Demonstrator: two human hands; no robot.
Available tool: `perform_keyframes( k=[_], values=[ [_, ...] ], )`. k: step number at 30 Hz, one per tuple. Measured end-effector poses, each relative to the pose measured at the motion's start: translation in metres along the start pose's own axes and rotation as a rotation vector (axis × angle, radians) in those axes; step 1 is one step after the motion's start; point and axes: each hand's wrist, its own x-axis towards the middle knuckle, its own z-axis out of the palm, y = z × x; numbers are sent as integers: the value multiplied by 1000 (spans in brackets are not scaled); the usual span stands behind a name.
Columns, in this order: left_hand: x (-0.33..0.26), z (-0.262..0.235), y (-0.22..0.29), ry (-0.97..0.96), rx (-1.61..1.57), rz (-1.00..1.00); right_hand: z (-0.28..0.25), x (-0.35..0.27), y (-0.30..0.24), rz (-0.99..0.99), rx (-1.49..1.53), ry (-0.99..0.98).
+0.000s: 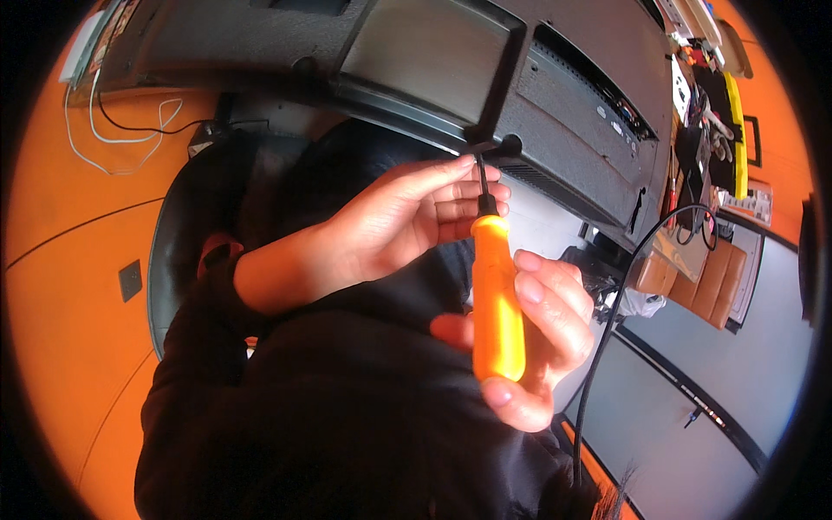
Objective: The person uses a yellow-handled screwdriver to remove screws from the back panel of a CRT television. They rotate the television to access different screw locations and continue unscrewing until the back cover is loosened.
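Observation:
A screwdriver [497,299] with a yellow-orange handle and a thin dark shaft points away from me. My right hand [555,325] grips its handle, with the thumb near the butt end and fingers along the side. Close to the tip, my left hand [394,212] has its thumb and fingers closed around the shaft. Any small part at the tip is too hard to make out. Beyond the tip lies the lower edge of a large dark device housing [555,113], probably the back of a television or monitor, with a raised rectangular panel [425,56].
A black cable [598,364] loops down at my right. Tools and cords [706,147] lie beside a yellow-edged item [741,139] on the right. A brown padded object [711,282] sits below them. White and black wires [139,137] hang at the left by a dark chair [186,208].

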Motion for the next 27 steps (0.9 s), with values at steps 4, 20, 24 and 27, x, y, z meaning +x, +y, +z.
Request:
perform_keyframes(
  k=[4, 20, 24, 27],
  values=[
    [4, 2, -4, 69, -12, -4, -10, -6, -7, 74, -32, 36],
    [5, -5, -12, 104, -41, 2, -12, -16, -1, 90, 13, 116],
    [4, -10, -15, 123, -87, -21, -9, -4, -1, 122, -39, 153],
    [9, -12, -19, 160, -84, -4, -23, 16, 6, 64, -236, -67]
  ],
)
